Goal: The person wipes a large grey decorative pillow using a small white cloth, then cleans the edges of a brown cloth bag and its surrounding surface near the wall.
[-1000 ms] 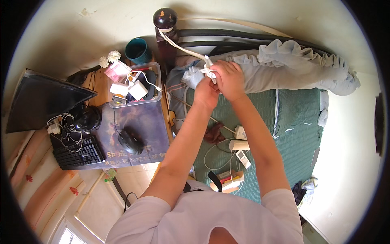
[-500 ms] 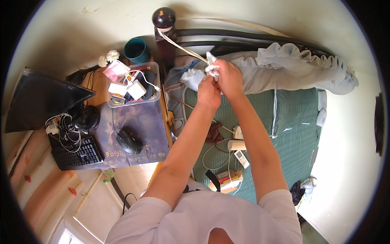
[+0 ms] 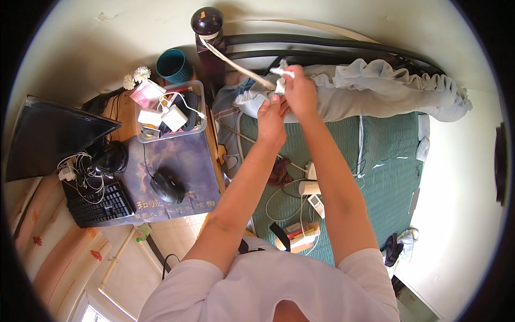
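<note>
A cream cord [image 3: 236, 65] runs from the dark bedpost [image 3: 210, 51] with its round knob to a crumpled white cloth strip [image 3: 281, 83] at my hands. My right hand [image 3: 301, 95] is closed on this strip, and a loose end sticks up past its fingers. Just below and to the left, my left hand [image 3: 272, 122] has thumb and fingers pinched together at the strip's lower side. What lies between those left fingertips is mostly hidden. Beneath both hands is a grey ruffled bed cover [image 3: 370, 88], bunched along the headboard.
On the left, a desk carries a monitor [image 3: 51, 139], keyboard [image 3: 99, 205], mouse [image 3: 167, 186] and a clear bin [image 3: 201, 121] of chargers. A teal cup [image 3: 174, 67] stands behind. A remote [image 3: 316, 206], cables and a small open box [image 3: 303, 236] lie on the green mattress [image 3: 343, 145].
My hands have drawn slightly apart, the left one lower and the right one higher. The white strip looks looser and more spread out. The whole view has shifted a little.
</note>
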The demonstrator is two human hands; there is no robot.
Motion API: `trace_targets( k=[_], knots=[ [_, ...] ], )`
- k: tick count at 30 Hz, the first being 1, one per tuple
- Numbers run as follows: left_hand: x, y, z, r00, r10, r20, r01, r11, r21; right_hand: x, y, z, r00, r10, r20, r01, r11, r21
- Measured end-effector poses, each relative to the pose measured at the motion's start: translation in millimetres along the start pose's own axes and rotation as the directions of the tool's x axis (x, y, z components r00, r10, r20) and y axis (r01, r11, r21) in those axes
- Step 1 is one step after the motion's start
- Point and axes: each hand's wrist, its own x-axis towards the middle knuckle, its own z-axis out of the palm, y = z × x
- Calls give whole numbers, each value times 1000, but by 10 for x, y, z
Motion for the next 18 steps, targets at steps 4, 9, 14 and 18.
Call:
trace_targets(
  k=[4,9,14,18],
  knots=[
    [-184,86,-30,997,-46,-69,39,995,-96,171,137,-273,964,265,14,-153,509,847],
    [-119,55,-39,993,-77,-87,63,986,-151,85,327,-270,984,179,-8,-92,543,835],
    [23,320,222,936,-244,-254,236,970,-64,-16,173,-198,995,61,-74,10,703,711],
    [231,135,93,972,-110,-209,91,991,-102,-134,83,-125,930,-326,-168,367,843,394]
  ],
)
